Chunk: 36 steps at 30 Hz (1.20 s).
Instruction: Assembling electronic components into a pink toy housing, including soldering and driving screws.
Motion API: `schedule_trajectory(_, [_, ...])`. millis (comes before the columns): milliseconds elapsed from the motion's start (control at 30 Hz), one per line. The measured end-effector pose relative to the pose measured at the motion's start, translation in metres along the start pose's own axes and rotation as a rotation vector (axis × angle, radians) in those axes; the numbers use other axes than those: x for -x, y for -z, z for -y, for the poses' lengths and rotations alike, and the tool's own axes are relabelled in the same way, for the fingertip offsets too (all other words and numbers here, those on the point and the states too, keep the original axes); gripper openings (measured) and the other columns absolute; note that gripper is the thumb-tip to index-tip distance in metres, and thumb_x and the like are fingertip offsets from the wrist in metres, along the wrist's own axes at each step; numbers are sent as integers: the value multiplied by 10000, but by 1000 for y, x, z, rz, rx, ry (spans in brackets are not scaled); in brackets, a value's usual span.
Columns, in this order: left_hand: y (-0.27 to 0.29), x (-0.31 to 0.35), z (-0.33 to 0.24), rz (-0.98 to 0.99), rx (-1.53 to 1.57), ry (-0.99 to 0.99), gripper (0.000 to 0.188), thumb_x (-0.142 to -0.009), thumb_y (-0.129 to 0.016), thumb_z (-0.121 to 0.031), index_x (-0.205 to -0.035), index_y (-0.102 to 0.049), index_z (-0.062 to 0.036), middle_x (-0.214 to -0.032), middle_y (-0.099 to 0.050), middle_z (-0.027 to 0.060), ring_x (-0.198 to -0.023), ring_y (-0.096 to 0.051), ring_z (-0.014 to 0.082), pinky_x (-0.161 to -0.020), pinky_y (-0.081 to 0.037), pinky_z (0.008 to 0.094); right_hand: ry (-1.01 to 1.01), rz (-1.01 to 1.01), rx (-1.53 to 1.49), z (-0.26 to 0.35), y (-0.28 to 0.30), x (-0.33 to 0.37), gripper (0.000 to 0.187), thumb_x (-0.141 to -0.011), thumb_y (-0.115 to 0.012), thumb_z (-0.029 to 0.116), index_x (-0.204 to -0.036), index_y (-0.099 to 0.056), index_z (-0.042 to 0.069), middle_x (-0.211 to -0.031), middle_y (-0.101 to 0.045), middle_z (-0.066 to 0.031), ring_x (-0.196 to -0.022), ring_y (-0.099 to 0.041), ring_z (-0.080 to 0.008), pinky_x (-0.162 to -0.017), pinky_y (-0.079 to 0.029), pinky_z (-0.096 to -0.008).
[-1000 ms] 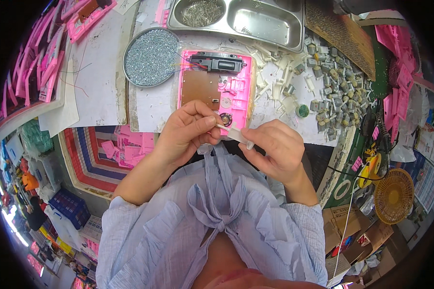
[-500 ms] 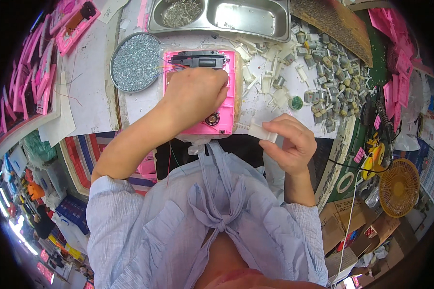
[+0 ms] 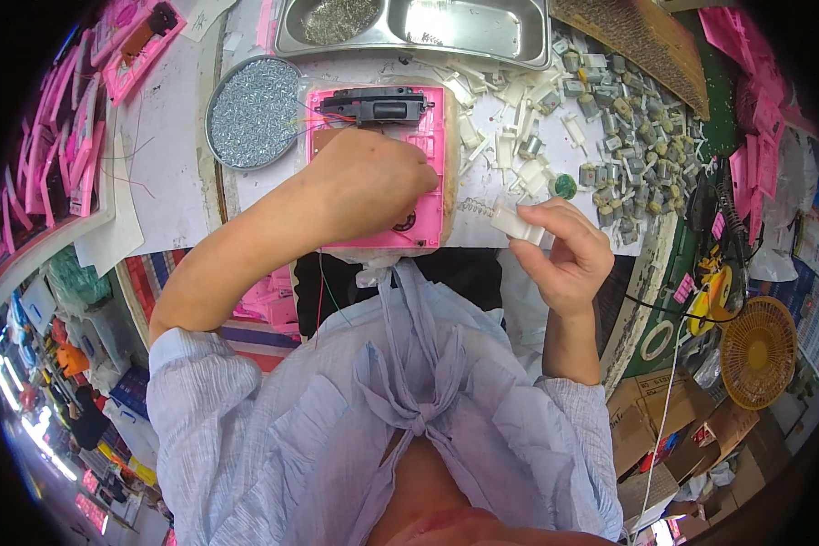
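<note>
A pink plastic casing [image 3: 435, 127] lies on the bench in front of me, with a long black part [image 3: 373, 106] and thin coloured wires at its far end. My left hand [image 3: 369, 177] is curled closed over the middle of the casing, and its fingertips and anything in them are hidden beneath it. Right of the casing, near the bench edge, my right hand [image 3: 569, 246] pinches a small white plastic block [image 3: 516, 224] between thumb and fingers. A round black part with a pale centre peeks out below my left hand.
A round tray of screws [image 3: 255, 114] stands left of the casing. Beyond it sits a divided steel tray [image 3: 469, 23]. White plastic pieces [image 3: 505, 150] and many small metal motors [image 3: 623, 136] are spread at the right. Pink casings [image 3: 59, 146] are stacked far left.
My right hand has moved slightly right and tilted the white block. My left hand has shifted a little toward me, covering more of the round black part.
</note>
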<state>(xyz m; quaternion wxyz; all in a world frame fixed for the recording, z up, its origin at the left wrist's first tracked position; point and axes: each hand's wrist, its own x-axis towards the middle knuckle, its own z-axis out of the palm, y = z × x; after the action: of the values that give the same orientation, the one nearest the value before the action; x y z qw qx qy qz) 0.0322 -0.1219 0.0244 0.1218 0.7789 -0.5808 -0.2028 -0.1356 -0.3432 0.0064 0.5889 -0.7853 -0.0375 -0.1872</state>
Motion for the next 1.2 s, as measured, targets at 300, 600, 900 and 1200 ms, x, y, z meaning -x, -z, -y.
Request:
schedule_trajectory(300, [-13, 7, 3, -250, 207, 16, 115, -817, -740, -124, -896, -698, -51, -831, -677, 104, -747, -670, 310, -638, -515, 407, -81, 25, 91, 0, -9, -7, 316, -738, -848, 17, -1037, -745, 1, -888, -730, -105, -717, -635, -197, -673, -496, -301])
schedule_trajectory(600, [-27, 47, 18, -668, 610, 166, 108, -841, -775, -24, -944, -743, -23, -863, -703, 95, -736, -669, 218, -651, -527, 301, 182, 253, 468, -8, -40, -42, 355, -685, -841, 74, -1023, -732, 89, -952, -631, -82, -916, -577, -291, -786, -492, -409])
schedule_trajectory(900, [-42, 43, 15, -743, 592, 108, 129, -833, -791, -23, -955, -752, -27, -833, -703, 83, -707, -664, 171, -607, -511, 280, 288, 333, 535, -1, -52, -59, 309, -686, -835, 68, -970, -715, 70, -933, -655, -68, -862, -598, -280, -719, -516, -385])
schedule_trajectory(1200, [-46, 41, 15, -768, 633, 117, 128, -830, -798, -21, -949, -749, -28, -810, -696, 73, -626, -632, 131, -548, -481, 257, 341, 355, 637, 5, -53, -57, 228, -697, -793, 105, -904, -701, 75, -909, -627, -43, -890, -602, -243, -761, -479, -363])
